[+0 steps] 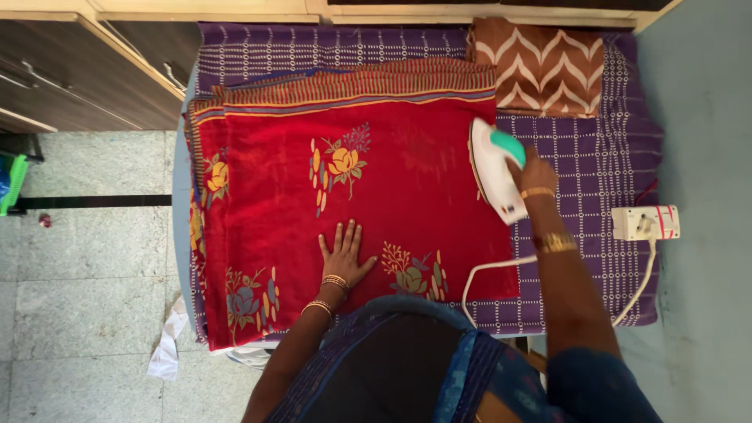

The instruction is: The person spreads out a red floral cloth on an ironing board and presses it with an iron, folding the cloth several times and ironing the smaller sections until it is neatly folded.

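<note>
Right hand [533, 171] is gripping the teal handle of a white electric iron [495, 174], fingers wrapped shut around it. The iron is sitting at the right edge of the red floral cloth [352, 211], soleplate tilted partly toward the camera; can't tell if it's flat on the fabric or riding on an edge.

Left hand [345, 254] is lying flat and open on the cloth, fingers spread, pinning it down. It is well to the left of the iron and nearer the body.

The cloth is folded in layers, its striped border [360, 86] lying on the far side of both hands. Under it is a purple checked pad [595, 164]. A folded brown chevron cloth [540, 66] is lying just beyond the right hand.

The white power cord [489, 270] is looping from under the right forearm, across the pad's near edge, out to a white plug socket box [644, 222] right of the right wrist.

Risks as I read it:
- The cord loop is lying near the cloth's corner, so a leftward stroke could be dragging it onto the fabric or snagging it under the forearm.
- The iron dwelling at the edge could scorch a thin fabric.
- The spread left fingers are lying in a leftward stroke's path, a burn risk if they aren't lifted.
- The socket box is lying loose, so a cord tug could pull it.
</note>
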Demonstrator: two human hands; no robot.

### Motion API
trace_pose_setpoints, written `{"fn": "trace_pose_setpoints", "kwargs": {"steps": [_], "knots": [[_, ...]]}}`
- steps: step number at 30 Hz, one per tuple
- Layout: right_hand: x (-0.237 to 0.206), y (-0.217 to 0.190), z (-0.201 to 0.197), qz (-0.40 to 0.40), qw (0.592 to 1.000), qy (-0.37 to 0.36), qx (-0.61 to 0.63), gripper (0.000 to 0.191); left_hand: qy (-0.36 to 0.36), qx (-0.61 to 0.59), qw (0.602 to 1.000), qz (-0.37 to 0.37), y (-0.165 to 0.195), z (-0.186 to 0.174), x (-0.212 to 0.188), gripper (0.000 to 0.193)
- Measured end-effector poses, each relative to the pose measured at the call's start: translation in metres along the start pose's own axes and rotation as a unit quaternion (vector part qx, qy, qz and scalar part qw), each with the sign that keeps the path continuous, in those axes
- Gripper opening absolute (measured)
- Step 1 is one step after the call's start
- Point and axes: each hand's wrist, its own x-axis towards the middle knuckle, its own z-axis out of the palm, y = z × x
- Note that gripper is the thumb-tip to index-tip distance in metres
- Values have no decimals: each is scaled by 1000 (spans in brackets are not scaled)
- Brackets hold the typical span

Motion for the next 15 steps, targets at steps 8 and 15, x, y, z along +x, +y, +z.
{"fn": "trace_pose_setpoints", "kwargs": {"steps": [8, 15], "knots": [[-109, 104, 14, 37, 997, -37, -62, 61, 173, -106, 979, 6, -45, -5, -37, 85], [-136, 191, -16, 83, 991, -36, -96, 62, 374, -117, 894, -216, -125, 10, -157, 74]]}}
